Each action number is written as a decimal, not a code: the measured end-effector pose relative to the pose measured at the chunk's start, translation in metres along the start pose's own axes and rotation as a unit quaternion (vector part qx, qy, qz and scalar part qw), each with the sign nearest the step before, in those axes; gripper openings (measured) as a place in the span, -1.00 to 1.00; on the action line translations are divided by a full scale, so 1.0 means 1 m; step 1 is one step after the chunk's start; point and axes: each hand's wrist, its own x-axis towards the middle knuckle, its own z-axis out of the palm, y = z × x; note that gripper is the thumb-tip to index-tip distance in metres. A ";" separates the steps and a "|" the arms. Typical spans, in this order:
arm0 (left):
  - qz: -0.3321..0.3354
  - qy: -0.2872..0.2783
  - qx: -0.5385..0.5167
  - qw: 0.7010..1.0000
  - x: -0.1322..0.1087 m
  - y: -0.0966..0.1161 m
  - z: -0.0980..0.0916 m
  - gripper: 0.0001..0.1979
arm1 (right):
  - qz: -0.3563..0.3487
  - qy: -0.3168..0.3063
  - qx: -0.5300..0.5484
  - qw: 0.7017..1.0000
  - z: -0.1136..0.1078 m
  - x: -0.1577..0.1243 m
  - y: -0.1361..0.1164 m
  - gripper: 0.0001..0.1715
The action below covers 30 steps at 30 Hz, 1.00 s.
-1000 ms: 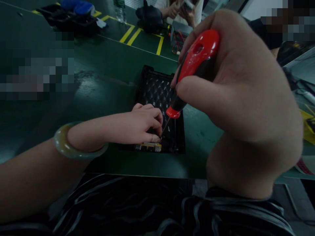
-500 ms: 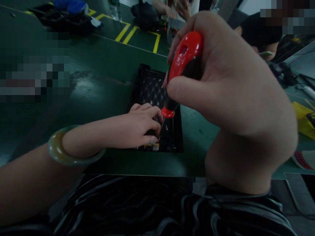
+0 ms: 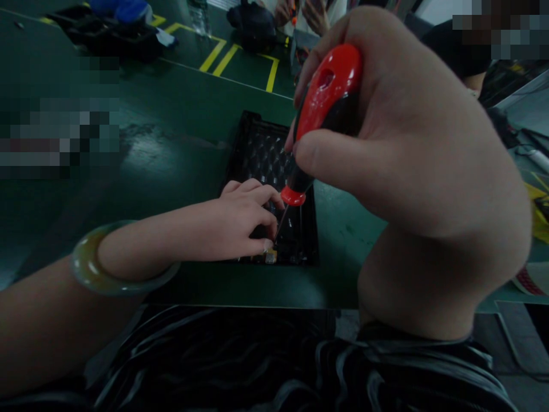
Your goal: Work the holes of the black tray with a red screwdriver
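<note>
My right hand (image 3: 386, 131) is wrapped round the handle of a red and black screwdriver (image 3: 330, 91), which slants down to the left. Its thin shaft runs into a black plastic casing (image 3: 268, 146) with a dimpled inner surface, flat on the green table. My left hand (image 3: 240, 223) rests over the casing's near part, fingers bent. Its thumb and forefinger come together beside the screwdriver's tip; whatever is between them is too small to make out. A small circuit board (image 3: 270, 256) shows by the thumb at the near edge. The hand covers the rest of that edge.
A black tray (image 3: 107, 37) with blue things stands at the far left, near a clear bottle (image 3: 199, 20). Yellow tape lines (image 3: 221, 57) mark the table. Other people's hands work at the far side. A yellow item (image 3: 540, 212) lies at right.
The screwdriver handle and my right hand have shifted slightly up and to the right. My left hand has slid a little left, staying on the casing.
</note>
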 end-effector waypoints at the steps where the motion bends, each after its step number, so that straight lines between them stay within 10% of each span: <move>1: 0.001 -0.002 -0.002 1.000 -0.001 -0.002 0.001 -0.79 | 0.002 0.000 -0.002 1.000 0.000 0.000 0.000 -0.70; 30: -0.122 -0.010 0.008 0.992 -0.004 0.007 0.009 -0.72 | 0.004 -0.029 -0.038 0.999 -0.007 0.003 -0.002 -0.65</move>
